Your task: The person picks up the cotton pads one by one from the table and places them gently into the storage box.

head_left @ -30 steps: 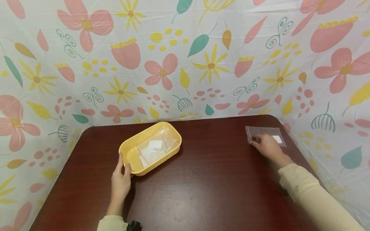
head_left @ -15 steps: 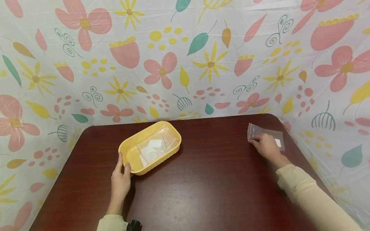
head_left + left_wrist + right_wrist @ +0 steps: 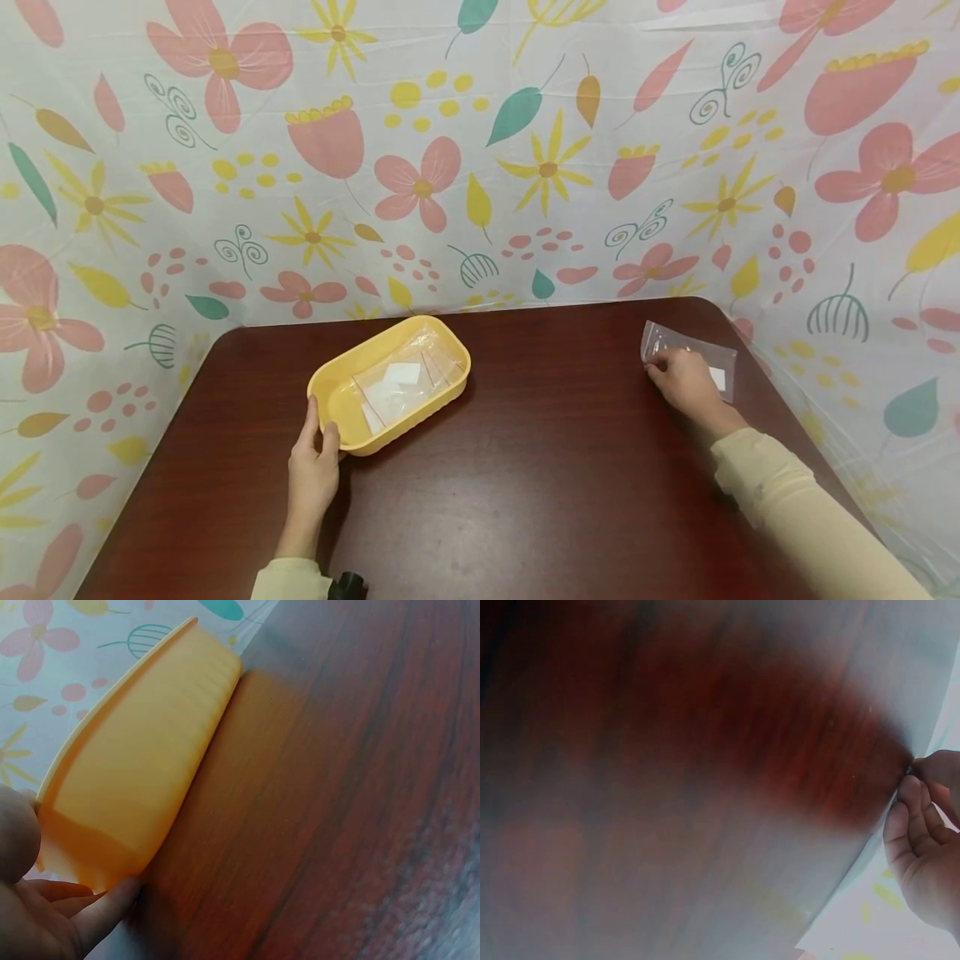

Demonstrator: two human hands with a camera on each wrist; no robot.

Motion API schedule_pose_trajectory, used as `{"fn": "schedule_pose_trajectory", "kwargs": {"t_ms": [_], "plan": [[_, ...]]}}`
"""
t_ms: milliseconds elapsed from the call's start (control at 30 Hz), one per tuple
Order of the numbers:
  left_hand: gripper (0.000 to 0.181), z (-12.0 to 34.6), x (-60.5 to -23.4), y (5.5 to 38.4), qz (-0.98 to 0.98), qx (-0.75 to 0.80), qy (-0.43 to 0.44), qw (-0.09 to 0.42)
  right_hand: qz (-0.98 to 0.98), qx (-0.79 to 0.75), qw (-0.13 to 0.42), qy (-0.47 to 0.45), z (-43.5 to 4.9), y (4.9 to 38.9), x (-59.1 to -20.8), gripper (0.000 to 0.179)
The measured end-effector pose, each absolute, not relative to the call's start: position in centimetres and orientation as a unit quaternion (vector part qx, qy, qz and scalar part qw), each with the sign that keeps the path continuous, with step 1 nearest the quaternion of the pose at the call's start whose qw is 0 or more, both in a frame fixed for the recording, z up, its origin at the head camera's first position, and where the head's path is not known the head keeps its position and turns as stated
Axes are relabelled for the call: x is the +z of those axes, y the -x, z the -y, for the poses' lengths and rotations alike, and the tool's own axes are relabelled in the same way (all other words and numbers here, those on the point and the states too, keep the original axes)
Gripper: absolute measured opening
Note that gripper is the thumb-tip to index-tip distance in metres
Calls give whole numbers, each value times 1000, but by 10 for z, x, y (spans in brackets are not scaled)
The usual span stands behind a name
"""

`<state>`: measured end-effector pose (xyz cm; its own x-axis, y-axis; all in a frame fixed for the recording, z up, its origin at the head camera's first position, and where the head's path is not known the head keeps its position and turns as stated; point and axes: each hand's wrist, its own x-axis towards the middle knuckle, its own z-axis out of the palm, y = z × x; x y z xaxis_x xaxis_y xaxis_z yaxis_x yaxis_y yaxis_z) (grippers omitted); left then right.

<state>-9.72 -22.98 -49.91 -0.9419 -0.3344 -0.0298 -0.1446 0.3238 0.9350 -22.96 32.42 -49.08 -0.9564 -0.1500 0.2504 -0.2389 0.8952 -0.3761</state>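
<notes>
A yellow plastic basket [image 3: 337,407] sits on the table's left side, turned at a slant. My left hand [image 3: 312,477] grips its near left end, and in the left wrist view the thumb and fingers close around the basket's end wall [image 3: 135,765]. Inside lie several clear plastic bags [image 3: 431,379] with a white label on top. At the table's far right, my right hand [image 3: 688,385] pinches the left end of a clear zip bag [image 3: 675,337] that carries a white label [image 3: 717,378]. The bag's pinched end is lifted slightly. Its contents cannot be made out.
The dark red-brown wooden table [image 3: 525,467] spreads between both hands. A flower-printed curtain [image 3: 480,167] hangs behind it and along both sides. A black strap piece [image 3: 348,585] shows at the left wrist.
The flat zip bag's left end has come up slightly in the right fingers, and the bag has turned a little, its right end toward me. The left hand and basket stay put.
</notes>
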Motion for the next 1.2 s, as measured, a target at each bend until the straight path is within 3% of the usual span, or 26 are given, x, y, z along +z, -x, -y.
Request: {"fn": "schedule_pose_trajectory", "kwargs": {"t_ms": [1200], "plan": [[58,230,-496,95,814,-556,-147,74,966,201,122,-107,-328,228,-487,8]]}}
